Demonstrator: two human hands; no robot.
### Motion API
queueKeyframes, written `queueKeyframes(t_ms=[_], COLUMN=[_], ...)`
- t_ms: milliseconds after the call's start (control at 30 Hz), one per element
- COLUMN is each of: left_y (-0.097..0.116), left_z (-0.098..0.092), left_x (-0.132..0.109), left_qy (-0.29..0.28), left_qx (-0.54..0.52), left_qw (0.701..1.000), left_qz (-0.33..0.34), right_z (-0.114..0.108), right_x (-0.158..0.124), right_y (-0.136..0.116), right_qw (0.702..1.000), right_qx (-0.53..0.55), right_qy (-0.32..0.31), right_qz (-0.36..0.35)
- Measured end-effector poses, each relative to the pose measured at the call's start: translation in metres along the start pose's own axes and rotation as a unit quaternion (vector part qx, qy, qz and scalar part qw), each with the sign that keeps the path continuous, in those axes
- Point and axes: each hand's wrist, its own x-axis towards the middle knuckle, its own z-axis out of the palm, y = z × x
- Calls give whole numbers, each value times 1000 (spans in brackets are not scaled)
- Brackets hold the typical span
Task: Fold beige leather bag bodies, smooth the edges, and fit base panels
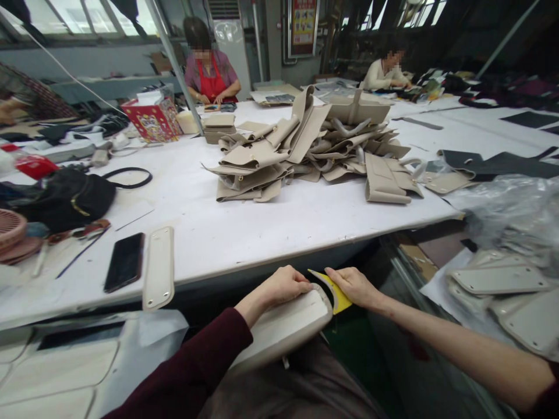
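Across my lap lies a cream leather bag piece (pixel 288 329) with a rounded end. My left hand (pixel 283 288) is closed at its far edge, fingers bent over the rim. Just beyond that rounded end, my right hand (pixel 354 285) grips a yellow piece (pixel 338 294) with a curved, pale edge, thumb on top. A dark gap shows between the yellow piece and the rim; whether they touch lower down I cannot tell. A cream strap-like panel (pixel 158 267) with small metal rivets lies at the table's front edge, beside a black phone (pixel 124 262).
Beige bag parts (pixel 305 139) are heaped mid-table. Cream panels (pixel 502 279) and clear plastic (pixel 515 203) sit at right; more cream panels (pixel 56 366) at lower left. A black bag (pixel 65 198) and red box (pixel 151 119) stand left. Co-workers (pixel 212 75) sit across the table (pixel 209 233).
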Motion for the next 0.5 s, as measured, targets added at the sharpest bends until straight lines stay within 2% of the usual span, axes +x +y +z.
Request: queueKeyframes(t_ms=[167, 267, 367, 433, 500], left_y=[13, 8, -23, -53, -85], left_z=[8, 2, -21, -34, -36], left_x=[2, -6, -33, -67, -105], left_qy=[43, 61, 90, 141, 199], left_qx=[32, 4, -77, -139, -210], left_qw=[997, 995, 989, 975, 950], left_qz=[-46, -73, -84, -99, -117], right_z=[-2, -11, -23, -27, -27], right_x=[6, 14, 28, 34, 37], right_y=[-18, -20, -22, -29, -43], right_qw=[998, 992, 989, 988, 985], right_qx=[-50, -103, -100, -48, -22], right_qy=[-7, -28, -76, -109, -119], right_qz=[-31, -64, -77, -95, -122])
